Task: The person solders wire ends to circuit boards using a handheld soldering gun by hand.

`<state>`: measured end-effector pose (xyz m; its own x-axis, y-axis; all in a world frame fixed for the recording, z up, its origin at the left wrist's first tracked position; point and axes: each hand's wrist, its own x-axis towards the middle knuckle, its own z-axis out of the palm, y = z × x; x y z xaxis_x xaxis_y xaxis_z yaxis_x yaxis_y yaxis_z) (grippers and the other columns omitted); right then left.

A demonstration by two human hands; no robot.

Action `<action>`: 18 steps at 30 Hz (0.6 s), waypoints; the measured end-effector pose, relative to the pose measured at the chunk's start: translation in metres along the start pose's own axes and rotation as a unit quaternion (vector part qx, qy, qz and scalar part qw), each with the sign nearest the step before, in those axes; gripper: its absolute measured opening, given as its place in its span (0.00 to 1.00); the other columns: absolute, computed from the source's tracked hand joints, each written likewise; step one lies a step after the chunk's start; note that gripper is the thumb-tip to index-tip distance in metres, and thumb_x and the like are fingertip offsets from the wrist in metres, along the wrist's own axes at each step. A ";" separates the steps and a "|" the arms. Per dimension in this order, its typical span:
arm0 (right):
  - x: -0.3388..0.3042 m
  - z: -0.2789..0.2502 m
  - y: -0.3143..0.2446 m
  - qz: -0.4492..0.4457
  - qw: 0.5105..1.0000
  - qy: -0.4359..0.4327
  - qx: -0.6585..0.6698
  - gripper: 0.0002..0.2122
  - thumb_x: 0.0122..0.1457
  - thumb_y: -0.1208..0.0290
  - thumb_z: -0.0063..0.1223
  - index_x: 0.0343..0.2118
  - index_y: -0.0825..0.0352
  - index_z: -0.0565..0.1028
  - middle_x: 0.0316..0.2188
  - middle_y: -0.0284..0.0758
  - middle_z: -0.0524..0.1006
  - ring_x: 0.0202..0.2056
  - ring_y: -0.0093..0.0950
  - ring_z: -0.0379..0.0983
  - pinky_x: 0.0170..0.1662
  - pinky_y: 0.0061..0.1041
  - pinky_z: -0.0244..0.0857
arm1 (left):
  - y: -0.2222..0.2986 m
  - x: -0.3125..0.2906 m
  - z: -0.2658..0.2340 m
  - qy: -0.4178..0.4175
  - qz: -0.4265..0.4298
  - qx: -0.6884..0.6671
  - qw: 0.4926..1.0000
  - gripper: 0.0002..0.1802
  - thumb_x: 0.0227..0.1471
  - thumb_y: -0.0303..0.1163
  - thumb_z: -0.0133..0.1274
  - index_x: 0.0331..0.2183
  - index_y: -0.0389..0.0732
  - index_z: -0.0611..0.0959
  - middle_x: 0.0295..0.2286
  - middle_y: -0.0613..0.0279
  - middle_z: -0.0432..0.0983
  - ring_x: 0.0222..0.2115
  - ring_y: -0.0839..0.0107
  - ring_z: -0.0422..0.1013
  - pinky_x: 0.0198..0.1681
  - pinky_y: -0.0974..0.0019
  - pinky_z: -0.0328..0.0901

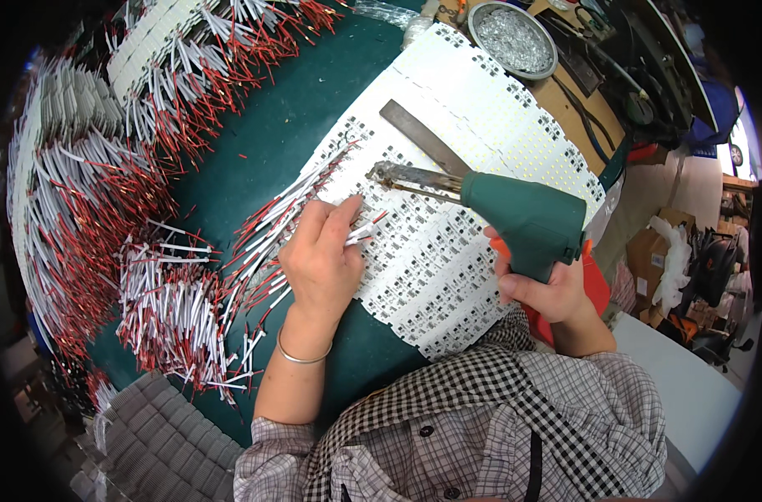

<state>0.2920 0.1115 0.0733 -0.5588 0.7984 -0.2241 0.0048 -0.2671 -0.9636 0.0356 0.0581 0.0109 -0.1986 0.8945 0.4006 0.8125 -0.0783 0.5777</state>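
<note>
Gingham cloth [490, 381] lies nearest. The right hand [556, 291] grips a green soldering gun [527, 219], presumably to aim its tip [382, 172] over white circuit boards [439, 297]; the left hand [322, 258] pinches short wires [362, 233] nearby, apparently for control.

Of the two hands, the right hand [556, 289] has one green soldering gun [527, 219], while the left hand [320, 261] has one bracelet [304, 361] on the wrist behind it. One flat metal bar [421, 136] lies ahead, between both hands, and one round bowl [553, 60] well beyond the right. Red-and-white wires [176, 297] left of the left hand are too many to count.
</note>
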 end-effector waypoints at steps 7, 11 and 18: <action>-0.014 -0.015 0.002 -0.014 0.999 0.001 0.044 0.18 0.52 0.83 0.55 0.47 0.74 0.68 0.29 0.36 0.74 0.24 0.20 0.71 0.25 0.19 0.67 | -0.018 0.006 -0.002 -0.043 0.022 -0.073 0.996 0.27 0.29 0.07 0.46 0.35 0.37 0.84 0.22 0.58 0.69 0.22 0.65 0.68 0.26 0.68 0.63; -0.020 -0.017 0.005 -0.007 1.000 -0.009 0.026 0.18 0.52 0.83 0.55 0.47 0.73 0.68 0.29 0.35 0.74 0.24 0.20 0.71 0.24 0.19 0.67 | -0.017 0.006 -0.002 -0.032 0.079 -0.042 0.995 0.27 0.27 0.07 0.47 0.34 0.37 0.84 0.21 0.58 0.71 0.21 0.67 0.70 0.24 0.69 0.64; -0.024 -0.012 0.014 0.019 1.000 -0.006 0.001 0.18 0.48 0.83 0.60 0.43 0.71 0.69 0.28 0.31 0.75 0.28 0.19 0.72 0.30 0.19 0.68 | -0.019 0.006 0.000 -0.008 0.115 -0.024 0.993 0.27 0.25 0.09 0.47 0.33 0.37 0.84 0.22 0.58 0.72 0.22 0.66 0.70 0.24 0.68 0.65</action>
<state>0.3155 0.0952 0.0631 -0.5676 0.7815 -0.2591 0.0249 -0.2983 -0.9541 0.0188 0.0651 0.0021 -0.0029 0.8572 0.5150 0.8082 -0.3013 0.5060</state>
